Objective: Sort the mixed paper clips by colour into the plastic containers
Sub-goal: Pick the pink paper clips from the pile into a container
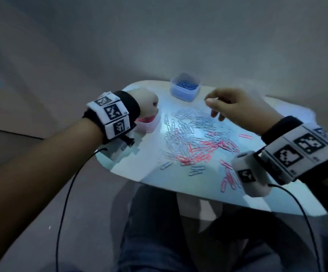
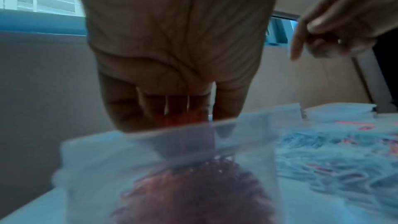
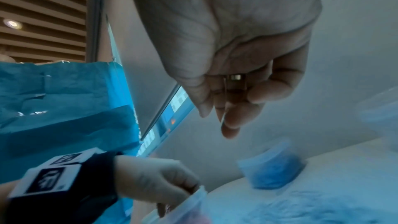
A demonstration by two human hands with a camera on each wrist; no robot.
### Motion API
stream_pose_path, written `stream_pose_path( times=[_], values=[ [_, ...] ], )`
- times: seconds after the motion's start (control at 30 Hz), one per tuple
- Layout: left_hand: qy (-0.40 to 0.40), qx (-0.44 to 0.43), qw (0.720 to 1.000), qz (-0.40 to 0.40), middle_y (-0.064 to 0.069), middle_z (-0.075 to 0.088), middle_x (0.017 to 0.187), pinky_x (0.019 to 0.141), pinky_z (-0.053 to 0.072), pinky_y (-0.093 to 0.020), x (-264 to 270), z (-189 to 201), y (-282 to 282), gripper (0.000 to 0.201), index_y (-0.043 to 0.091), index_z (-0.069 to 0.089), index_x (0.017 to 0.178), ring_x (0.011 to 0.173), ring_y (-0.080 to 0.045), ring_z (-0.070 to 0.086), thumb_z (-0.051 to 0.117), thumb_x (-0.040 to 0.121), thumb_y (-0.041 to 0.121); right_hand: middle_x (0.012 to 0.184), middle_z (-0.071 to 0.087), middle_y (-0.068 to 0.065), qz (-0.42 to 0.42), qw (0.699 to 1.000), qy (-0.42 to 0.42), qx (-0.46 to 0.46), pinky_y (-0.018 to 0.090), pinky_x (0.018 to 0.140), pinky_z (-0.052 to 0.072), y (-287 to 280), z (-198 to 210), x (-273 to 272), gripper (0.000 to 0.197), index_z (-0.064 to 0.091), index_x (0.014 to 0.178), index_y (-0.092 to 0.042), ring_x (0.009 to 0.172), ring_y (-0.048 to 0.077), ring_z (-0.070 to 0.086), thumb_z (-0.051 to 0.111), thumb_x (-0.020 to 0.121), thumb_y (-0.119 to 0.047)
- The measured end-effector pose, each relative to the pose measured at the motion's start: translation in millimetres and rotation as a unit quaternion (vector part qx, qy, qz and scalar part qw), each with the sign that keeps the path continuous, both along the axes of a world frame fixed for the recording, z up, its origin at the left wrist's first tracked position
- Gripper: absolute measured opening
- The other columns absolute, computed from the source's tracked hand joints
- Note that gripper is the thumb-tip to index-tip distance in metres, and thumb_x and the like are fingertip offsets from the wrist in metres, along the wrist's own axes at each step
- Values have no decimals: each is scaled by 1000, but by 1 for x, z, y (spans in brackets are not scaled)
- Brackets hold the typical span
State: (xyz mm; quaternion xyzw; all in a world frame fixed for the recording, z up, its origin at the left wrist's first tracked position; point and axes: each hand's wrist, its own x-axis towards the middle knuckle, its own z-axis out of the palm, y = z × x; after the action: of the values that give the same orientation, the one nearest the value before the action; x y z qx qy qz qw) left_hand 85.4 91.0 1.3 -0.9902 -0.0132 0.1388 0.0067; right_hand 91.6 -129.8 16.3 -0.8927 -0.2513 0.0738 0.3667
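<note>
A mixed pile of white and pink paper clips [image 1: 194, 138] lies spread over the small white table [image 1: 198, 195]. My left hand [image 1: 149, 103] hangs over the clear container of pink clips [image 1: 149, 125] at the table's left edge. Its bunched fingers [image 2: 172, 111] dip past the rim [image 2: 247, 122], and pink shows between them. My right hand [image 1: 212, 107] hovers above the far side of the pile. In the right wrist view its thumb and forefinger [image 3: 219, 113] pinch what looks like a thin pale clip. A container of blue clips [image 1: 184, 89] stands at the table's far edge.
Loose pink clips [image 1: 228, 177] lie near the front right edge, by my right wrist. My legs [image 1: 159, 232] are under the table's near edge. Cables hang from both wrists. A blue bag [image 3: 64, 108] stands off to the left, beyond the table.
</note>
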Motion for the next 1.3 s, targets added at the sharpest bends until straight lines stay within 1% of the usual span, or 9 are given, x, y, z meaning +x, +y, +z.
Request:
stream_pose_path(
  times=[0.17, 0.27, 0.33, 0.5, 0.67, 0.97, 1.17, 1.23, 1.3],
  values=[
    [-51, -6, 999, -7, -11, 64, 112, 86, 46, -34, -11, 11, -1, 24, 15, 67, 106, 103, -30, 56, 50, 89, 19, 71, 60, 2, -26, 989, 32, -141, 31, 70, 47, -63, -8, 23, 10, 63, 95, -13, 67, 26, 58, 56, 89, -10],
    [-141, 42, 988, -47, -10, 59, 117, 84, 46, -37, -23, 23, -27, 25, 16, 64, 109, 106, -32, 54, 51, 90, 23, 99, 61, -2, 16, 951, -3, -308, 27, 82, 43, -86, -16, 23, 19, 64, 99, -29, 91, 21, 62, 63, 85, -16],
    [-157, 56, 977, -135, -5, 55, 123, 82, 46, -37, -30, 20, -61, 30, 16, 59, 117, 110, -28, 51, 50, 91, 27, 126, 52, 5, 50, 929, -2, -366, 27, 88, 41, -89, -24, 18, 36, 59, 122, -16, 103, 22, 59, 62, 86, -17],
    [40, -1, 960, -278, -1, 41, 142, 97, 42, -37, -25, -9, -138, 49, 20, 38, 141, 129, -21, 41, 43, 96, 38, 139, 36, 13, 81, 915, 19, -394, 36, 104, 34, -85, -41, 7, 59, 47, 129, -8, 125, 28, 39, 59, 84, -43],
    [41, 22, 943, -329, 3, 53, 123, 69, 40, -30, -22, -31, -150, 32, 19, 55, 119, 113, -21, 50, 49, 92, 36, 142, 31, 8, 93, 920, 34, -379, 36, 105, 34, -100, -46, -7, 69, 45, 134, -19, 126, 24, 35, 68, 75, -47],
    [-8, -62, 961, -270, 2, 56, 118, 82, 39, -30, -16, -32, -162, 35, 22, 57, 120, 114, -18, 48, 61, 87, 34, 111, 59, 3, 36, 966, 2, -255, 37, 86, 46, -108, -50, -20, 38, 67, 109, -16, 93, 17, 55, 75, 74, -28],
    [46, -110, 962, -244, -2, 60, 88, 78, 43, -30, -5, -34, -179, 15, 13, 63, 95, 91, -21, 55, 67, 82, 20, 67, 52, -6, 9, 970, 23, -240, 31, 72, 41, -102, -56, -14, 18, 65, 89, -7, 79, 22, 51, 73, 74, -15],
    [52, -115, 965, -230, -1, 59, 83, 72, 43, -26, -3, -36, -181, 7, 16, 61, 84, 82, -18, 53, 67, 82, 19, 62, 45, -12, 5, 971, 35, -236, 27, 68, 37, -100, -57, -12, 12, 63, 83, -10, 75, 18, 48, 72, 75, -13],
    [66, -134, 966, -211, 0, 59, 79, 61, 39, -21, 0, -39, -180, 20, 21, 52, 69, 76, -15, 52, 67, 82, 18, 62, 46, -11, 10, 971, 64, -230, 25, 63, 36, -99, -55, -11, 10, 62, 81, -11, 72, 16, 47, 71, 76, -11]
  ],
)
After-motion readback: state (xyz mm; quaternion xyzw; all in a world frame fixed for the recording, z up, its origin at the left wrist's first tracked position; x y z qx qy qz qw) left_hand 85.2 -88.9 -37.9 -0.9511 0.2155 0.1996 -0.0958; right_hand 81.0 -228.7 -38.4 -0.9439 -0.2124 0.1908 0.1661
